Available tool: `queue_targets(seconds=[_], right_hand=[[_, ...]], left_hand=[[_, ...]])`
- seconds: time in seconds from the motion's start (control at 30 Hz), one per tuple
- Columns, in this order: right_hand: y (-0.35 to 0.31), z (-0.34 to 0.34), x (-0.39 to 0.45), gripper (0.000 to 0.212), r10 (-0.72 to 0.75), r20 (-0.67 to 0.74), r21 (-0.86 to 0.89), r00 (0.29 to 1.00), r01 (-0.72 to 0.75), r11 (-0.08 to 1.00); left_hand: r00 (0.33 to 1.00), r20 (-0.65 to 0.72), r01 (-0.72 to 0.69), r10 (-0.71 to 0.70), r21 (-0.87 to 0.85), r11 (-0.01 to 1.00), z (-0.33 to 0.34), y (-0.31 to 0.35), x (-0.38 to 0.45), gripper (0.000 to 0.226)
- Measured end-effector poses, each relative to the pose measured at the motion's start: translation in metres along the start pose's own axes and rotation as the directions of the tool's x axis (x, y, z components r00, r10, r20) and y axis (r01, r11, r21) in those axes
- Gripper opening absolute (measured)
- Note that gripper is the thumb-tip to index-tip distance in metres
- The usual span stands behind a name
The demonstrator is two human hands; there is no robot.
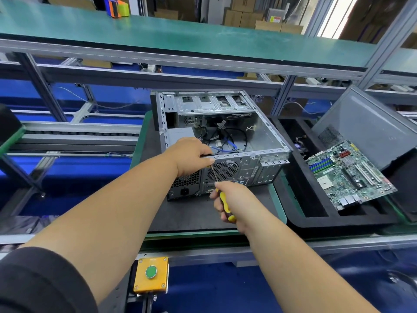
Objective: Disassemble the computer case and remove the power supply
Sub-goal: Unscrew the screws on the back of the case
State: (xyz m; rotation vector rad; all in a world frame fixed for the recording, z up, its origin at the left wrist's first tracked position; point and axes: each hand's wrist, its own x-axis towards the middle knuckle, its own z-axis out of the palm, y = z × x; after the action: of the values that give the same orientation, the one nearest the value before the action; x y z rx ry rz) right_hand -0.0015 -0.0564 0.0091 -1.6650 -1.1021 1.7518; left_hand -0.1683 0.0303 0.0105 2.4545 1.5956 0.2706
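Head: left hand (191,155) grips case (266,134) rim; right hand (232,199) holds screwdriver (222,195).

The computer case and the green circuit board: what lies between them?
In the head view, only the black foam tray's near wall lies between computer case and circuit board.

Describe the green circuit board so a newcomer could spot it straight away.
Start at the open computer case in the middle. To its right sits a black foam tray; the motherboard leans in it, beside a grey panel. It is the only loose green board, with blue slots.
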Motion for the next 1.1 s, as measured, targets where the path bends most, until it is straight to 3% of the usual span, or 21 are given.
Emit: queue_targets(seconds=[0.07, 0.17, 0.3, 0.43, 0.6, 0.73, 0.8, 0.87, 0.97, 1.03, 1.1], right_hand=[[0.008, -0.006, 0.001, 0.032, 0.05, 0.196, 0.386, 0.979, -0.124, 0.914], [0.018, -0.006, 0.001, 0.043, 0.019, 0.388, 0.619, 0.921, -0.276, 0.736], [0.025, 0.002, -0.002, 0.039, -0.005, 0.408, 0.701, 0.913, -0.31, 0.643], [0.018, 0.009, -0.006, 0.043, 0.057, 0.323, 0.657, 0.945, -0.267, 0.705], [0.011, 0.01, -0.009, 0.042, 0.101, 0.084, 0.344, 0.991, -0.124, 0.931], [-0.005, 0.012, -0.013, 0.043, 0.112, -0.056, -0.02, 0.992, -0.113, 0.993], [-0.008, 0.009, -0.012, 0.043, -0.047, -0.162, -0.444, 0.986, -0.031, 0.895], [-0.005, 0.006, -0.008, 0.041, -0.27, -0.197, -0.775, 0.943, 0.019, 0.631], [-0.002, 0.012, -0.005, 0.028, -0.375, -0.172, -0.929, 0.911, -0.024, 0.369], [-0.001, 0.016, -0.003, 0.021, -0.397, -0.165, -0.952, 0.903, -0.041, 0.303], [-0.003, 0.013, -0.004, 0.016, -0.414, -0.157, -0.936, 0.897, -0.001, 0.353]], left_hand=[[1.0, -0.001, -0.003, 0.003, -0.008, 1.0, 0.0, 0.001, 0.0, 0.027], [1.0, -0.011, 0.007, -0.007, -0.023, 1.0, 0.0, 0.002, 0.001, 0.025], [0.999, 0.002, 0.042, -0.042, -0.066, 0.997, 0.0, 0.001, 0.001, 0.031], [0.999, -0.005, 0.039, -0.039, -0.046, 0.998, 0.0, 0.001, 0.002, 0.03], [0.999, -0.012, 0.047, -0.047, -0.048, 0.998, 0.002, -0.001, 0.002, 0.03], [0.999, -0.019, 0.037, -0.038, -0.04, 0.999, 0.002, -0.002, 0.003, 0.031], [0.999, -0.021, 0.037, -0.038, -0.036, 0.999, 0.003, -0.002, 0.003, 0.03], [0.999, -0.025, 0.033, -0.034, -0.032, 0.999, 0.003, -0.002, 0.003, 0.03], [0.999, -0.028, 0.03, -0.03, -0.026, 0.999, 0.003, -0.002, 0.003, 0.032], [0.999, -0.027, 0.026, -0.027, -0.025, 0.999, 0.003, -0.001, 0.003, 0.032], [0.999, -0.025, 0.026, -0.026, -0.028, 0.999, 0.003, -0.001, 0.003, 0.034]])
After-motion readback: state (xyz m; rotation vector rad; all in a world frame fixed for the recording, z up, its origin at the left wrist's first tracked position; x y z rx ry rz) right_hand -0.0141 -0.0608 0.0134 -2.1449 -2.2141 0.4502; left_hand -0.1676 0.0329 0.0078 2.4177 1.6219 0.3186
